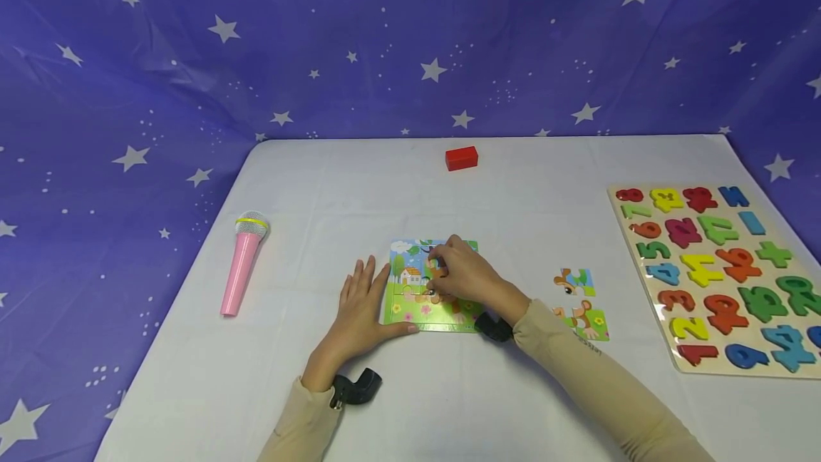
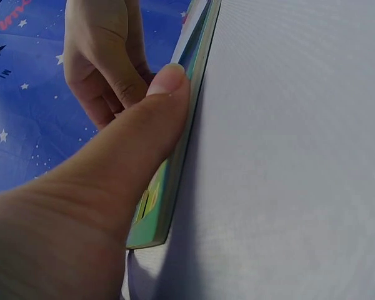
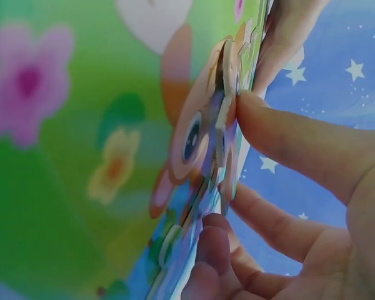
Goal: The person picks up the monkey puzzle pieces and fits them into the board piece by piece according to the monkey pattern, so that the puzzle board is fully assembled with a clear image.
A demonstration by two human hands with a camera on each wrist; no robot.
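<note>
A jigsaw puzzle board (image 1: pixel 410 316) with a house, flowers and a cartoon animal lies in the middle of the white table. My left hand (image 1: pixel 362 312) rests at its left side, fingers spread and straight, the thumb (image 2: pixel 165 94) lying on the front edge. Over the board, my right hand (image 1: pixel 471 276) pinches a puzzle piece (image 3: pixel 226 119) between thumb and fingers. That piece sits slightly raised and tilted against the picture; the hand partly hides it in the head view. Two loose puzzle pieces, an upper one (image 1: pixel 580 281) and a lower one (image 1: pixel 596 325), lie right of the board.
A pink toy microphone (image 1: pixel 240 273) lies at the left. Near the back edge is a red block (image 1: pixel 462 158). At the right lies a wooden board (image 1: pixel 651 291) of colourful numbers and letters. A purple star-patterned cloth (image 1: pixel 385 41) hangs behind the table.
</note>
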